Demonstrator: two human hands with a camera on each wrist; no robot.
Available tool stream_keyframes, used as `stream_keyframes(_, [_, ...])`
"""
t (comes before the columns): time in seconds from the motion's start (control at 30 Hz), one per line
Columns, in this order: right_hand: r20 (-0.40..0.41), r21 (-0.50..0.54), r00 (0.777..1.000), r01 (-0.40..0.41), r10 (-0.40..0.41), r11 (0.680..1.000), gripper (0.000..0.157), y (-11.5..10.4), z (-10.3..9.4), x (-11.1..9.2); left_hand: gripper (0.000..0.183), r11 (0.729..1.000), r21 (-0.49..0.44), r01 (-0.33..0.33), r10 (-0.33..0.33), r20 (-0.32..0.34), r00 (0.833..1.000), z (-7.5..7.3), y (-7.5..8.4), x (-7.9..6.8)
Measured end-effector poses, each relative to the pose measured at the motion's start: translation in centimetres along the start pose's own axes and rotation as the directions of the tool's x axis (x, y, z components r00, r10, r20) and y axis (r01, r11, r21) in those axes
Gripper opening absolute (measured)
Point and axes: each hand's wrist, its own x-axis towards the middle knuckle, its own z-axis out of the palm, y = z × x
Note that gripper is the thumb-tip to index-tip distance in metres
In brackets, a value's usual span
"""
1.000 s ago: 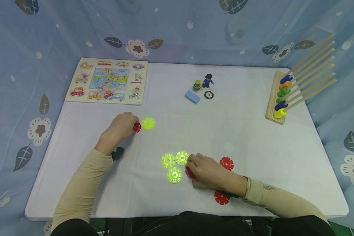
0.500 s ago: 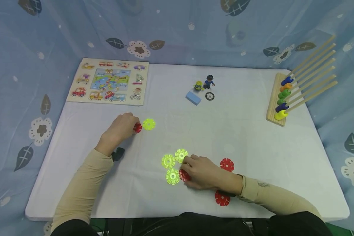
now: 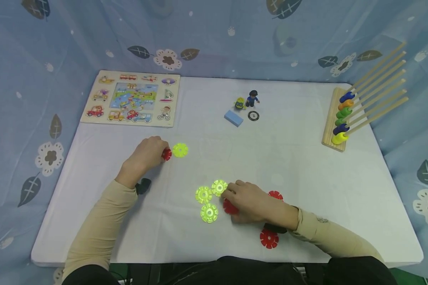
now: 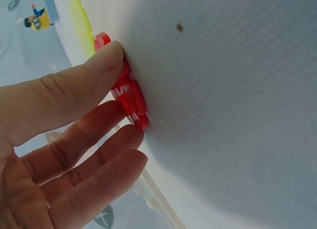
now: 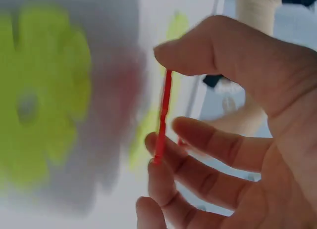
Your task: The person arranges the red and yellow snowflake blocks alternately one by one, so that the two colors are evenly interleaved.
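My left hand [image 3: 148,152] pinches a red slotted plastic disc [image 3: 167,154] low at the tabletop. In the left wrist view, the thumb lies on one edge of that red disc [image 4: 130,93] and fingertips touch the other. Beside it lies a yellow-green slotted disc [image 3: 180,150]. My right hand [image 3: 249,202] holds another red slotted disc [image 3: 230,207] by its edges, between thumb and fingers. The right wrist view has this red disc [image 5: 163,117] edge-on, apart from the table. Left of this hand lie three yellow-green discs, the upper [image 3: 219,188], left [image 3: 203,194] and lower [image 3: 209,213].
Two red discs lie near my right wrist, one [image 3: 269,239] below, the other [image 3: 276,195] partly hidden. Farther back are a vehicle puzzle board [image 3: 128,99], a blue block [image 3: 233,118], a round black-and-white piece [image 3: 253,115], two toy figures [image 3: 251,99] and a pegged bead stand [image 3: 337,118].
My right hand went left with its red disc, then back right and slightly away from me. The upper and lower yellow-green discs beside it shifted a little. My left hand stayed put.
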Motion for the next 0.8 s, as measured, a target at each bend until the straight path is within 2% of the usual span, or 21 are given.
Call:
stream_keyframes(0.13, [-0.019, 0.094, 0.997, -0.067, 0.069, 0.993, 0.051, 1.9, -1.4, 1.6, 0.024, 1.0, 0.003, 0.001, -0.001, 0.001, 1.0, 0.0, 0.0, 0.0])
stream_keyframes(0.3, [-0.004, 0.19, 0.991, -0.13, 0.133, 0.973, 0.052, 4.8, -2.1, 5.8, 0.025, 1.0, 0.004, -0.001, 0.001, 0.002, 1.0, 0.1, 0.0, 0.3])
stream_keyframes(0.43, [-0.045, 0.181, 0.991, -0.119, 0.129, 0.976, 0.052, 6.3, -2.2, 9.3, 0.022, 1.0, 0.007, -0.014, 0.014, -0.002, 1.0, -0.1, 0.1, 0.6])
stream_keyframes(0.57, [-0.049, 0.141, 0.991, -0.114, 0.122, 0.983, 0.053, 6.7, -1.6, 11.9, 0.018, 1.0, -0.002, -0.014, 0.015, 0.009, 1.0, -0.1, 0.2, 0.5])
stream_keyframes(0.8, [-0.054, 0.106, 0.992, -0.109, 0.115, 0.988, 0.053, 6.1, -0.9, 14.3, 0.019, 1.0, 0.001, -0.004, 0.004, 0.002, 1.0, 0.2, 0.0, 0.2])
